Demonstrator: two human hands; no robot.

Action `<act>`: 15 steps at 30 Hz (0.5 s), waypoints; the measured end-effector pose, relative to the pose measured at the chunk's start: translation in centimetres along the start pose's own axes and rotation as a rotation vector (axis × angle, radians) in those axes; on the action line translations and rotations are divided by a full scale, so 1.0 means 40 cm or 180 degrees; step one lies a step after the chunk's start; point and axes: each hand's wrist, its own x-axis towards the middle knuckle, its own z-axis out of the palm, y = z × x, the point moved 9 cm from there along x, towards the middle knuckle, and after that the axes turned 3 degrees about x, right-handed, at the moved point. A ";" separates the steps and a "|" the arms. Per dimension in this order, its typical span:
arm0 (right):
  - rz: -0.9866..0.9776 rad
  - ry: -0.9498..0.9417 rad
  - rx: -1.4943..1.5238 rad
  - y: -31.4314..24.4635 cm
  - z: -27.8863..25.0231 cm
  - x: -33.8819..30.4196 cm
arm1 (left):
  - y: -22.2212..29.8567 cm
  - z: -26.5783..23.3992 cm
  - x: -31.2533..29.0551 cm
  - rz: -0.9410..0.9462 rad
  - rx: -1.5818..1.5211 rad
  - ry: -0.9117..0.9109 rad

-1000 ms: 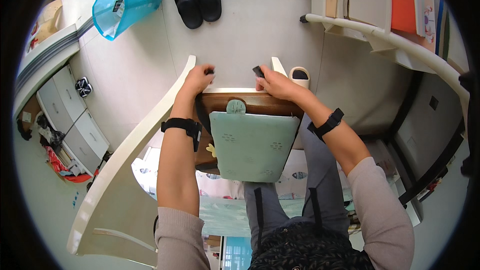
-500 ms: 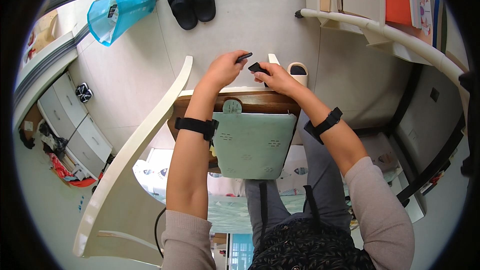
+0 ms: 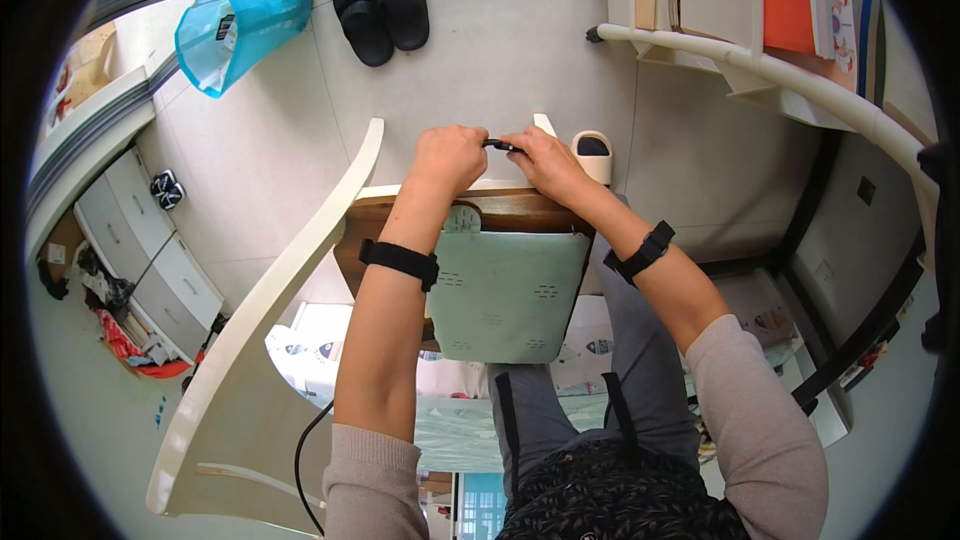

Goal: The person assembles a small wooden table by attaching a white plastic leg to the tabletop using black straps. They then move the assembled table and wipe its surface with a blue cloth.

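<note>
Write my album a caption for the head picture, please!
Left hand and right hand gripping a small black object between them, near a green pad.

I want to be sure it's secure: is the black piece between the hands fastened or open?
Cannot tell: fingers cover the ends of the black piece.

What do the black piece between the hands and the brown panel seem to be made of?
Black piece: perhaps plastic, since it looks dark and smooth; too small to be certain. Brown panel: probably wood, varnished-looking, because streaky grain and soft gloss show; printed imitation remains possible.
</note>
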 end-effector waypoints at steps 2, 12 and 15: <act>0.0062 0.0043 0.0041 0.005 -0.004 0.002 | -0.003 0.003 0.002 -0.0060 -0.0011 -0.0050; -0.0128 0.0138 0.0133 0.001 -0.009 0.002 | 0.012 0.013 -0.008 0.0116 -0.0039 0.0360; -0.0300 0.0143 -0.0065 -0.015 -0.005 -0.003 | 0.023 0.023 -0.017 0.0128 0.0204 0.0376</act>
